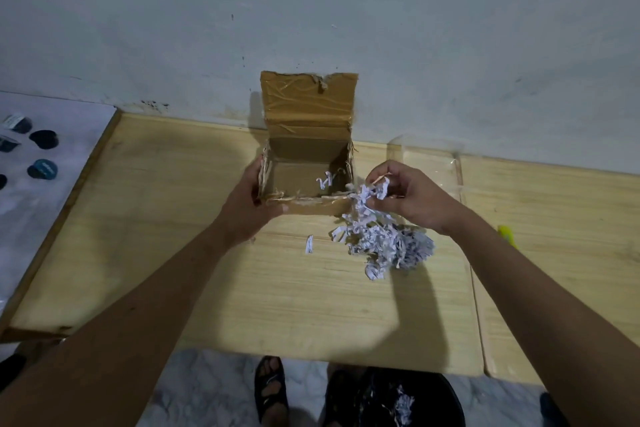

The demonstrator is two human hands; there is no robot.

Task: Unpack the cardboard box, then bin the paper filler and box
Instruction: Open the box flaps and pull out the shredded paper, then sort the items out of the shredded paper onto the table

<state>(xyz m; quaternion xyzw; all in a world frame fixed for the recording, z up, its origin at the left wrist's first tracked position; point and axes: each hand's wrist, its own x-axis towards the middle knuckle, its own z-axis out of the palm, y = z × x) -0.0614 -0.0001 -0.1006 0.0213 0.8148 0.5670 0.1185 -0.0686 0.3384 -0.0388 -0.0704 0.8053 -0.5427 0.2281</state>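
Note:
A small brown cardboard box (304, 149) stands on the wooden table against the wall, its lid flap upright. My left hand (252, 204) grips the box's near left corner. My right hand (412, 198) holds a bunch of white shredded paper filler (384, 239) just right of the box, above the table. A few shreds (327, 178) lie inside the box, and one loose strip (309, 244) lies on the table in front of it.
A clear plastic tray (433, 163) sits right of the box by the wall. A yellow object (506, 235) lies at the right. Dark round items (42, 168) rest on a white surface at the left. A black bin (391, 399) holding shreds stands on the floor beside my sandalled foot (270, 388).

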